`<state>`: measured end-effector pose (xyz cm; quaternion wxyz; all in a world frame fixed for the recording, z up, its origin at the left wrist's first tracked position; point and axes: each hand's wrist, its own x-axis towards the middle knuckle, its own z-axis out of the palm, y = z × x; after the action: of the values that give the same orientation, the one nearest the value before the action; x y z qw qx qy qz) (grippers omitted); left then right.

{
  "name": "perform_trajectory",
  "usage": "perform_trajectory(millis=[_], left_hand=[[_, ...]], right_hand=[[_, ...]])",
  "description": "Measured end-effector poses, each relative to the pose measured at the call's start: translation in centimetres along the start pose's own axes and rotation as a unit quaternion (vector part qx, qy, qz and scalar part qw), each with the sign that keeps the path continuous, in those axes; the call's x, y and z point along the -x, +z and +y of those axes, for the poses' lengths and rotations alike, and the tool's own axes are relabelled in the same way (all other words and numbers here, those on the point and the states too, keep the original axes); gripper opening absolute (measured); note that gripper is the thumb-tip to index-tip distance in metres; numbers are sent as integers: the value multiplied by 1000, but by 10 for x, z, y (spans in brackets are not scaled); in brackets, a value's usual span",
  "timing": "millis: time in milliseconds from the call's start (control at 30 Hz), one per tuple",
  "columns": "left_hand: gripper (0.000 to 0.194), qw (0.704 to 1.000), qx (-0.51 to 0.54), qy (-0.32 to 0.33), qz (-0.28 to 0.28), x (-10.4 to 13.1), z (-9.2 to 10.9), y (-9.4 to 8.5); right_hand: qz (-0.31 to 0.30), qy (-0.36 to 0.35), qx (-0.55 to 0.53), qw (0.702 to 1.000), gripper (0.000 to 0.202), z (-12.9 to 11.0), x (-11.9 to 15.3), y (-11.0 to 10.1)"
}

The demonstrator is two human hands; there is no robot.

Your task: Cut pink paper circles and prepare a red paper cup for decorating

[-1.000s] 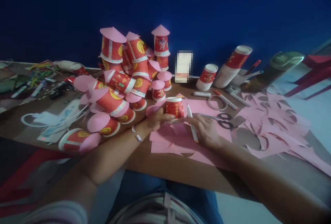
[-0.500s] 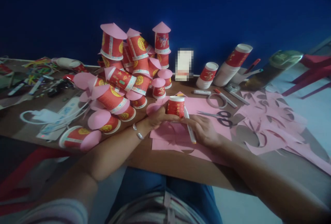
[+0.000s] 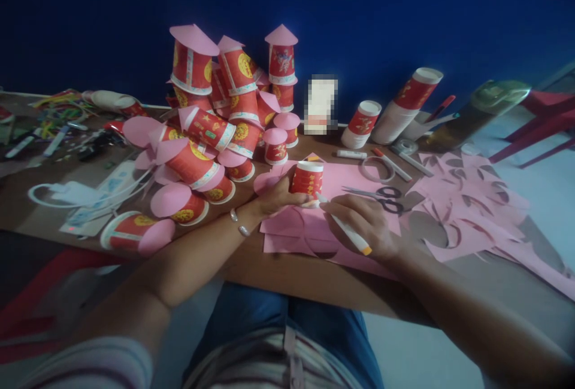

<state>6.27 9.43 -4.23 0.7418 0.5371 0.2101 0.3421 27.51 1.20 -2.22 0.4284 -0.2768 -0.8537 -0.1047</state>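
Red paper cup (image 3: pixel 306 179) sits upturned at mid-frame on pink paper (image 3: pixel 350 185), pinned by the left hand (image 3: pixel 276 196). Right hand (image 3: pixel 366 221) grips a white marker (image 3: pixel 344 225), tip at the cup's base; best keep the cup still and the tip against its rim.

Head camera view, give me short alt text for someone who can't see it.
A left hand holds an upturned red cup on pink paper while the right hand holds a pen by it. Capped cups pile left; scissors lie right.
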Motion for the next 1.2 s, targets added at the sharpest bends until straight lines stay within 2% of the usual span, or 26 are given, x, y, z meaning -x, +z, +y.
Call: perform_trajectory(millis=[133, 600, 733, 933, 1200], left_hand=[[63, 999, 19, -22, 23, 0, 0, 1], [82, 999, 8, -24, 28, -1, -5, -4], [80, 999, -6, -15, 42, -1, -6, -4], [83, 999, 6, -33, 24, -3, -3, -2], [82, 1000, 2, -23, 11, -4, -7, -6]], right_hand=[[9, 11, -7, 1000, 27, 0, 1, 4], [-12, 23, -7, 1000, 31, 2, 0, 6], [-22, 27, -10, 999, 27, 0, -3, 4], [-25, 29, -22, 999, 24, -1, -5, 3], [-33, 29, -24, 999, 22, 0, -5, 2]])
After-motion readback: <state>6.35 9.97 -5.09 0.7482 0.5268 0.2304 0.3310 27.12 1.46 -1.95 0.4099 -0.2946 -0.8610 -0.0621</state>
